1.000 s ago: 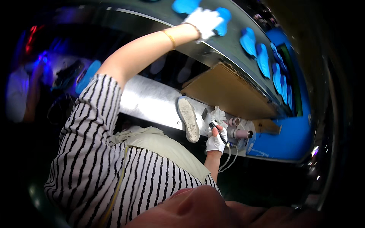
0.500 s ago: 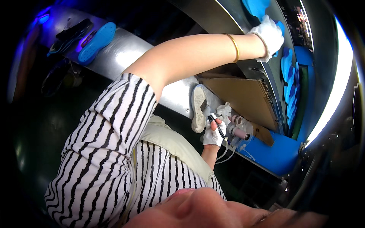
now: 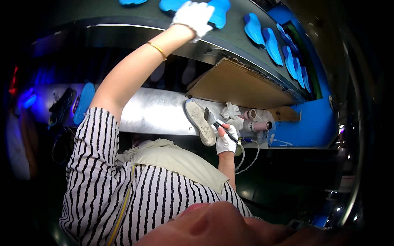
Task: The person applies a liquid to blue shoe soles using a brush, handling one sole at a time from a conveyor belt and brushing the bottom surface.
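Observation:
My left hand (image 3: 193, 17), in a white glove, reaches up to the dark conveyor belt. Its fingers are closed over the edge of a blue shoe sole (image 3: 221, 14); part of the grip is hidden. Another blue sole (image 3: 171, 4) lies on the other side of that hand. My right hand (image 3: 226, 141), in a white glove with bare thumb and fingertip showing, is closed around a black-handled brush (image 3: 223, 130) with a pale tube at its end. The dark bristles are over a whitish shoe sole (image 3: 198, 119) on the metal bench.
More blue soles (image 3: 271, 47) lie along the belt (image 3: 234, 39). A cardboard sheet (image 3: 246, 84) leans behind the metal bench (image 3: 152, 110). Pink cylindrical containers (image 3: 259, 126) and a crumpled white glove (image 3: 230, 110) are right of the whitish sole. Dark shoes (image 3: 63, 104) and a blue sole (image 3: 84, 102) sit left.
The view has turned, so belt and bench now run more level across it. My left hand stays at the belt's blue soles; my right hand keeps the brush near the whitish sole.

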{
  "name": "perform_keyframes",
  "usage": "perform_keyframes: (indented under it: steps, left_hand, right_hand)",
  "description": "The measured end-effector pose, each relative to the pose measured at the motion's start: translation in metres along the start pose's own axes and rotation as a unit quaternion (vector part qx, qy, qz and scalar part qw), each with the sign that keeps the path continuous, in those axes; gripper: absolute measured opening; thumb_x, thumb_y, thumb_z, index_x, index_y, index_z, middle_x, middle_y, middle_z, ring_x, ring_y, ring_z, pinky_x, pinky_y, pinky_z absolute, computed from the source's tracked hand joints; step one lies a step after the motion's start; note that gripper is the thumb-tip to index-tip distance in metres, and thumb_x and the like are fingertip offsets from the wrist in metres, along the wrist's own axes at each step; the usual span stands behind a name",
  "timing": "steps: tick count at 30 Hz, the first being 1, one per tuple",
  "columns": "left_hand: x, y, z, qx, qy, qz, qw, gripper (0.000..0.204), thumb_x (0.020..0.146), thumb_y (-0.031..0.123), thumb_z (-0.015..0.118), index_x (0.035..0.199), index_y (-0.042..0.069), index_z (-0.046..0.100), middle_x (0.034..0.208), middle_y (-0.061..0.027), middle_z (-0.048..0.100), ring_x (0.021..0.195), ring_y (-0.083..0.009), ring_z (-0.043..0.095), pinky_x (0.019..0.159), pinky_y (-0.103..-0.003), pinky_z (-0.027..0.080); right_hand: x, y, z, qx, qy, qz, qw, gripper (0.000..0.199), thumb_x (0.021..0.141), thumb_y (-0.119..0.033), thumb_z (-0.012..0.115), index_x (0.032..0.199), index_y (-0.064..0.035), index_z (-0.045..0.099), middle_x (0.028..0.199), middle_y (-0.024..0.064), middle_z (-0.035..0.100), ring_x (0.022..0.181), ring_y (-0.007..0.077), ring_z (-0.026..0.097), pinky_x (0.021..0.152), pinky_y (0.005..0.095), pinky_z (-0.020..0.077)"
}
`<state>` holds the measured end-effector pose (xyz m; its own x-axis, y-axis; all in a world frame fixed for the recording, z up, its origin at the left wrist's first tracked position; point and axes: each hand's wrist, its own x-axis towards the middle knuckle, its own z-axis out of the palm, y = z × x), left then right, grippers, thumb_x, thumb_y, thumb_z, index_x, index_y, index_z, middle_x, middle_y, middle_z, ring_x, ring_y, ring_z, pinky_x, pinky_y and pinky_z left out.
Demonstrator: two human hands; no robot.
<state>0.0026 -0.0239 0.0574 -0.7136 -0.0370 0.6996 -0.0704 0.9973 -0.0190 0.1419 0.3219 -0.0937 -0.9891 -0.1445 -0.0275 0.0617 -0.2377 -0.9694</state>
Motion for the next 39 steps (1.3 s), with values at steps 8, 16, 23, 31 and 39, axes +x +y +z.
perform_keyframes:
  steps: [8, 16, 23, 31, 39]
  left_hand:
    - [0.012, 0.002, -0.009, -0.003, -0.049, 0.091, 0.995, 0.033, 0.084, 0.027, 0.058, 0.115, 0.013, 0.056, 0.116, -0.0025, 0.057, 0.109, -0.0222, 0.051, 0.098, -0.035, 0.036]
    - [-0.010, 0.011, -0.139, -0.147, 0.250, 0.150, 0.945, 0.022, 0.086, 0.022, 0.055, 0.101, 0.007, 0.060, 0.093, -0.0103, 0.064, 0.085, -0.0242, 0.061, 0.077, -0.033, 0.049]
    - [-0.046, -0.003, -0.132, -0.920, -0.046, -0.007, 0.389, 0.035, 0.094, 0.037, 0.044, 0.093, 0.008, 0.063, 0.100, -0.0074, 0.063, 0.086, -0.0185, 0.056, 0.073, -0.029, 0.048]
    - [-0.161, 0.077, -0.063, -0.896, -0.220, -0.354, 0.151, 0.091, 0.079, 0.078, 0.031, 0.135, 0.007, 0.040, 0.131, -0.0245, 0.044, 0.116, -0.0357, 0.051, 0.099, -0.052, 0.041]
    - [-0.187, 0.118, -0.066, -0.910, -0.218, -0.342, 0.089, 0.085, 0.077, 0.077, 0.041, 0.133, 0.013, 0.043, 0.125, -0.0128, 0.052, 0.112, -0.0309, 0.054, 0.097, -0.052, 0.043]
  right_hand:
    - [0.003, -0.014, -0.033, 0.019, -0.001, 0.003, 1.000, 0.022, 0.075, 0.002, 0.071, 0.094, -0.0030, 0.061, 0.085, 0.0037, 0.062, 0.073, 0.0113, 0.058, 0.071, 0.0234, 0.0471]
    - [0.015, -0.022, -0.051, 0.021, -0.056, -0.062, 0.996, 0.021, 0.078, 0.005, 0.066, 0.095, -0.0046, 0.058, 0.107, 0.0146, 0.064, 0.081, 0.0160, 0.062, 0.072, 0.0254, 0.0492]
    - [0.025, -0.030, -0.052, 0.021, 0.000, -0.059, 0.998, 0.022, 0.078, 0.007, 0.064, 0.095, -0.0048, 0.056, 0.087, 0.0088, 0.064, 0.073, 0.0153, 0.062, 0.072, 0.0276, 0.0509]
    - [0.022, -0.065, 0.004, 0.086, -0.109, -0.080, 0.987, 0.024, 0.076, 0.007, 0.065, 0.091, -0.0067, 0.052, 0.086, 0.0031, 0.057, 0.076, 0.0101, 0.057, 0.071, 0.0241, 0.0462]
    - [0.027, -0.077, 0.064, 0.044, -0.152, -0.106, 0.982, 0.022, 0.078, 0.007, 0.064, 0.092, -0.0035, 0.052, 0.081, 0.0071, 0.062, 0.067, 0.0085, 0.059, 0.060, 0.0204, 0.0484]
